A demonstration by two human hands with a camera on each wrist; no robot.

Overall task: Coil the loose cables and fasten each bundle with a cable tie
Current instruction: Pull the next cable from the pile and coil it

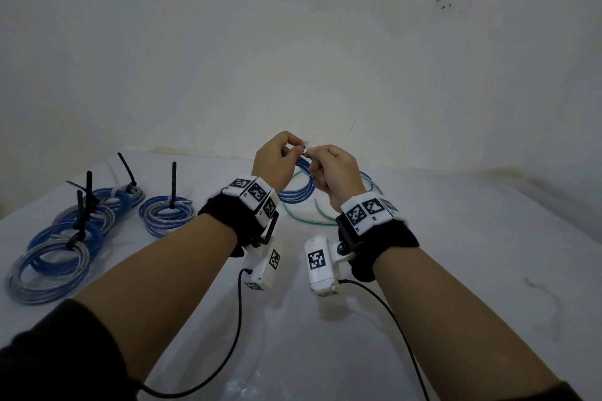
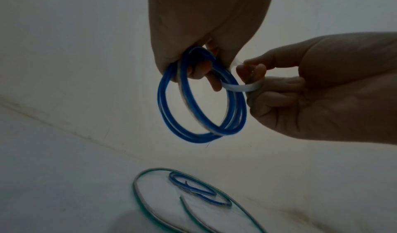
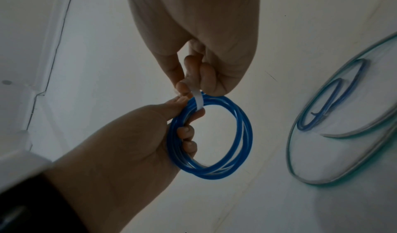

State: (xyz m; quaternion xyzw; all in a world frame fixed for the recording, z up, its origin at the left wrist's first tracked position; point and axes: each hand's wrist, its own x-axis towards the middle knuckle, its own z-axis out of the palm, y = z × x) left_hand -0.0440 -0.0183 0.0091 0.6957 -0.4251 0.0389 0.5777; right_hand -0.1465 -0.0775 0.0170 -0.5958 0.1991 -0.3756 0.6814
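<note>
Done: several tied coils (image 1: 166,210) on table (image 1: 456,270) | Now: left hand (image 1: 272,166) grips blue coil (image 2: 201,97), right hand (image 1: 335,172) pinches white tie (image 2: 247,86) | Left: green cable (image 1: 299,216), small blue cable (image 2: 199,191)

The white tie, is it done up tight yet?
No, loose. The white tie loops round the blue coil with slack, its ends pinched by both hands.

I see a white table (image 1: 456,270) against a pale wall (image 1: 293,42) (scuffed with dark marks (image 1: 443,2) at upper right).
</note>
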